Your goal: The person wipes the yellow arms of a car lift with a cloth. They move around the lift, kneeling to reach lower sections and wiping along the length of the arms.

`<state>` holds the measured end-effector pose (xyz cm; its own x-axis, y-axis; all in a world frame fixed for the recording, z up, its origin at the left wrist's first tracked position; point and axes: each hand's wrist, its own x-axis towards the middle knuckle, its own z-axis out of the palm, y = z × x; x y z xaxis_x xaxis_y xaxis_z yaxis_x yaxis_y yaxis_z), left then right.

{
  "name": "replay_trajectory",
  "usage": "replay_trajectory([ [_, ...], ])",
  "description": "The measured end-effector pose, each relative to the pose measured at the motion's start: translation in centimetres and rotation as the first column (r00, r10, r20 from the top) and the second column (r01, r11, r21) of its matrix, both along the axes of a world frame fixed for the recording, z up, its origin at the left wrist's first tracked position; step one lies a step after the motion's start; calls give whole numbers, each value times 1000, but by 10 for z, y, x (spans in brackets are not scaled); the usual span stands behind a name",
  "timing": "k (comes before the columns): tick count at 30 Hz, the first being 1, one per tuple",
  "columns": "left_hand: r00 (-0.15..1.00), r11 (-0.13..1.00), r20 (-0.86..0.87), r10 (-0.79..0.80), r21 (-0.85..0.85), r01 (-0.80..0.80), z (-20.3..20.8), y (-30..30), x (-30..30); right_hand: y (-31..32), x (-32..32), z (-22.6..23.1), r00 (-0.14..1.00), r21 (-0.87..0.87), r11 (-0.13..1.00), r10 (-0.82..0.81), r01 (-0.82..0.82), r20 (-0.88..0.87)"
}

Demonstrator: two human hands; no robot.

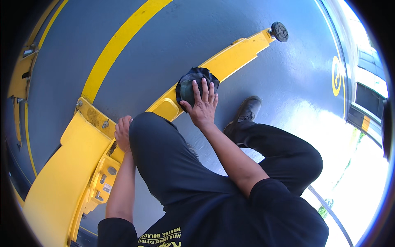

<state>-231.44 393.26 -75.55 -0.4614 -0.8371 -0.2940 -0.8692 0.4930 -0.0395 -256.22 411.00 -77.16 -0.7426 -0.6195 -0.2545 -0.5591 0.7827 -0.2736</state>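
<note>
My right hand (202,105) presses down on a bunched dark rag (191,78), its fingers spread over the top and the thumb at its near edge. Under the rag runs a long yellow lift arm (230,57), low over the floor. A round black pad (279,32) on a bolt sits at the arm's far right end. Beside my left knee, my left hand (122,133) is bent closed at the inner end of the arm, close to the yellow bracket (98,117). The knee partly hides its fingers, and what they hold cannot be made out.
A tall yellow lift post (68,164) with bolts stands at my left. My bent knees (152,127) and right boot (249,109) flank the arm. A yellow stripe (119,39) crosses the grey floor (164,37). More yellow lift parts (22,74) stand far left.
</note>
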Motion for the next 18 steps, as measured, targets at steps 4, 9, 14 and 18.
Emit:
replay_trajectory([
  [4,999,1000,-33,-2,18,2,0,1,3,-8,-70,-6,981,17,981,-192,193,-38],
  [9,995,999,-92,-37,-19,35,2,2,2,-26,-159,-4,928,-36,931,-365,363,-80],
  [14,996,999,-81,-41,-4,41,5,1,-1,-38,-229,-10,899,-62,904,-427,422,-99],
  [18,990,998,-125,-57,-9,56,7,1,-2,-48,-284,-11,854,35,853,-520,520,-28],
])
